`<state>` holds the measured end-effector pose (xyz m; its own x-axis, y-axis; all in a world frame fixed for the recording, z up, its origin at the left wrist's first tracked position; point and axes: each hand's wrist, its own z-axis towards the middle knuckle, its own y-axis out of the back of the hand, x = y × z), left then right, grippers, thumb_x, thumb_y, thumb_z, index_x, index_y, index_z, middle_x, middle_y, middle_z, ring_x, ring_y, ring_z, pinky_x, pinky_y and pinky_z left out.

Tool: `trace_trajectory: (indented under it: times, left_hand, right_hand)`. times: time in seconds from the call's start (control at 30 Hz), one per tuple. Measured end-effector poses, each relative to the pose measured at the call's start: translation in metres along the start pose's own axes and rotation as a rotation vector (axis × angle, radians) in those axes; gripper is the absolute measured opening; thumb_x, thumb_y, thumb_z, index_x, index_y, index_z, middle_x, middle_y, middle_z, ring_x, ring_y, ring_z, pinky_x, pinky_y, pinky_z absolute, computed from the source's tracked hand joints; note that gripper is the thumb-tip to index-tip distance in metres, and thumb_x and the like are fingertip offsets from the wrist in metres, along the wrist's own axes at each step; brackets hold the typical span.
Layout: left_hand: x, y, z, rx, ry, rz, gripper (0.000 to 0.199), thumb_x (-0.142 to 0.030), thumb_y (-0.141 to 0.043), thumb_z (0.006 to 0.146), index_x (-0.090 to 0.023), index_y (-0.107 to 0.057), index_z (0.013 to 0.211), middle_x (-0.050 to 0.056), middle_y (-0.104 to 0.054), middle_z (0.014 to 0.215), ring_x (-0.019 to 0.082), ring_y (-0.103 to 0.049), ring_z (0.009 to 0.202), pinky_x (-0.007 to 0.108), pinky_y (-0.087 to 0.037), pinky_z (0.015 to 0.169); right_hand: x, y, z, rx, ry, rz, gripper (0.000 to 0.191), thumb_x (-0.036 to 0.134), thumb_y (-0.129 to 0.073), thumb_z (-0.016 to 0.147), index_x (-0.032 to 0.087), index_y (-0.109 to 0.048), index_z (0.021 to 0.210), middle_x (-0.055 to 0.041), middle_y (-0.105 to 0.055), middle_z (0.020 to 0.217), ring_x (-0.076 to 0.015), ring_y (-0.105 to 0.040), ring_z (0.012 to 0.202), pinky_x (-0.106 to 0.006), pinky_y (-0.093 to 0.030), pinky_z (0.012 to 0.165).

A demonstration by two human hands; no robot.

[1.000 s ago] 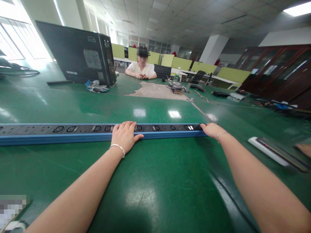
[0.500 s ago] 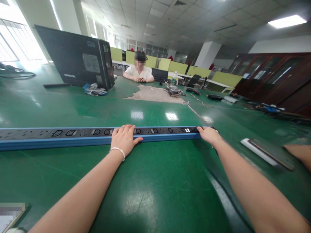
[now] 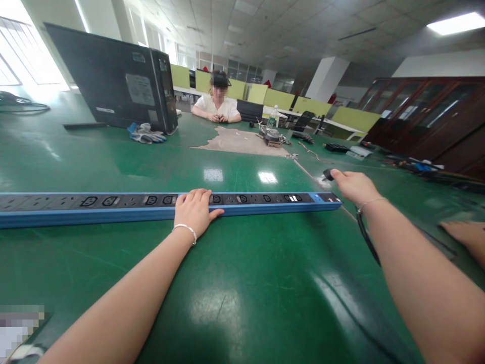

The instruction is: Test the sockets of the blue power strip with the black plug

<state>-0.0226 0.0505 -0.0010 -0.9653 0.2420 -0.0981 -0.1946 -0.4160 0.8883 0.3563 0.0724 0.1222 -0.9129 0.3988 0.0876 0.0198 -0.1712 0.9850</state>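
Observation:
A long blue power strip [image 3: 253, 206] with a black socket face lies across the table, running out of view at the left. My left hand [image 3: 195, 210] grips it near the middle, fingers over the socket face and thumb along the near side. Raised above and beyond the strip's right end, my right hand [image 3: 354, 186] is closed on a black power plug [image 3: 328, 175]. Its prongs point left, away from the sockets. A black cable [image 3: 367, 235] hangs from under my right wrist.
Across the green table [image 3: 242, 283] sits a person [image 3: 216, 105] in a white top. A black computer case [image 3: 113, 81], gloves [image 3: 146, 133], a metal device [image 3: 273, 135] and a bottle [image 3: 273, 116] stand on the far side. Another person's hand [image 3: 464, 237] shows at the right edge.
My right hand has moved from the strip's right end up and to the right, bringing the plug away from the sockets. My left hand keeps its place on the strip.

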Motion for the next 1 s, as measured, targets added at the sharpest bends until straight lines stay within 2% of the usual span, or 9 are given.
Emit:
trace_trajectory:
  times: [0.07, 0.1, 0.2, 0.3, 0.37, 0.43, 0.67, 1.0]
  left_hand:
    - [0.000, -0.001, 0.000, -0.008, 0.004, -0.003, 0.057, -0.059, -0.042, 0.081, -0.020, -0.049, 0.122, 0.011, -0.054, 0.125, 0.026, -0.043, 0.117, 0.041, -0.029, 0.093]
    - [0.001, -0.001, 0.000, -0.014, 0.002, -0.006, 0.057, -0.058, -0.042, 0.081, -0.020, -0.049, 0.122, 0.011, -0.054, 0.125, 0.026, -0.043, 0.117, 0.041, -0.029, 0.093]
    - [0.001, -0.001, -0.001, -0.027, -0.014, -0.015, 0.057, -0.058, -0.043, 0.081, -0.019, -0.050, 0.121, 0.011, -0.055, 0.124, 0.027, -0.044, 0.116, 0.041, -0.029, 0.092]
    - [0.001, -0.001, -0.001, -0.027, -0.021, -0.023, 0.056, -0.058, -0.043, 0.080, -0.019, -0.050, 0.121, 0.011, -0.055, 0.124, 0.027, -0.044, 0.116, 0.041, -0.029, 0.092]
    - [0.002, -0.001, -0.001, -0.028, -0.020, -0.026, 0.057, -0.058, -0.043, 0.080, -0.019, -0.050, 0.121, 0.011, -0.055, 0.124, 0.027, -0.044, 0.116, 0.041, -0.029, 0.092]
    - [0.002, -0.001, -0.001, -0.031, -0.019, -0.026, 0.057, -0.058, -0.043, 0.080, -0.019, -0.050, 0.121, 0.011, -0.055, 0.123, 0.027, -0.045, 0.115, 0.041, -0.029, 0.092]
    - [0.003, -0.003, -0.001, -0.057, -0.035, -0.018, 0.058, -0.060, -0.042, 0.080, -0.017, -0.050, 0.120, 0.010, -0.056, 0.122, 0.026, -0.045, 0.114, 0.039, -0.030, 0.090]
    - [0.002, -0.003, 0.000, -0.056, -0.025, -0.032, 0.057, -0.059, -0.042, 0.080, -0.018, -0.050, 0.119, 0.011, -0.056, 0.122, 0.026, -0.045, 0.114, 0.040, -0.029, 0.091]
  right_hand:
    - [0.009, 0.008, -0.008, 0.143, -0.038, 0.160, 0.055, 0.052, -0.025, 0.087, 0.010, -0.060, 0.091, -0.0125, -0.063, 0.072, -0.0157, -0.055, 0.054, -0.026, -0.039, 0.053]
    - [0.015, 0.006, -0.013, 0.173, -0.038, 0.169, 0.053, 0.053, -0.027, 0.087, 0.011, -0.060, 0.089, -0.0095, -0.061, 0.067, -0.0138, -0.052, 0.048, -0.026, -0.037, 0.050]
    - [0.034, -0.014, -0.028, 0.268, 0.002, 0.142, 0.052, 0.052, -0.025, 0.087, 0.012, -0.058, 0.086, -0.0083, -0.060, 0.063, -0.0145, -0.053, 0.048, -0.025, -0.037, 0.050]
    - [0.050, -0.035, -0.037, 0.206, 0.107, 0.044, 0.044, 0.048, -0.029, 0.087, 0.014, -0.056, 0.090, -0.0127, -0.065, 0.082, -0.0188, -0.060, 0.071, -0.025, -0.040, 0.060]
    - [0.058, -0.044, -0.039, 0.158, 0.163, -0.005, 0.040, 0.045, -0.029, 0.088, 0.015, -0.054, 0.093, -0.0143, -0.065, 0.094, -0.0213, -0.060, 0.085, -0.025, -0.040, 0.066]
    - [0.065, -0.048, -0.039, 0.156, 0.191, -0.022, 0.039, 0.044, -0.027, 0.089, 0.016, -0.053, 0.094, -0.0146, -0.064, 0.096, -0.0229, -0.059, 0.091, -0.026, -0.040, 0.068]
    - [0.081, -0.056, -0.041, 0.142, 0.192, -0.099, 0.042, 0.045, -0.023, 0.089, 0.016, -0.052, 0.100, -0.0155, -0.064, 0.096, -0.0256, -0.060, 0.092, -0.032, -0.041, 0.074]
    - [0.085, -0.056, -0.043, 0.162, 0.213, -0.142, 0.042, 0.043, -0.023, 0.089, 0.016, -0.052, 0.102, -0.0158, -0.064, 0.096, -0.0270, -0.060, 0.092, -0.035, -0.042, 0.076]
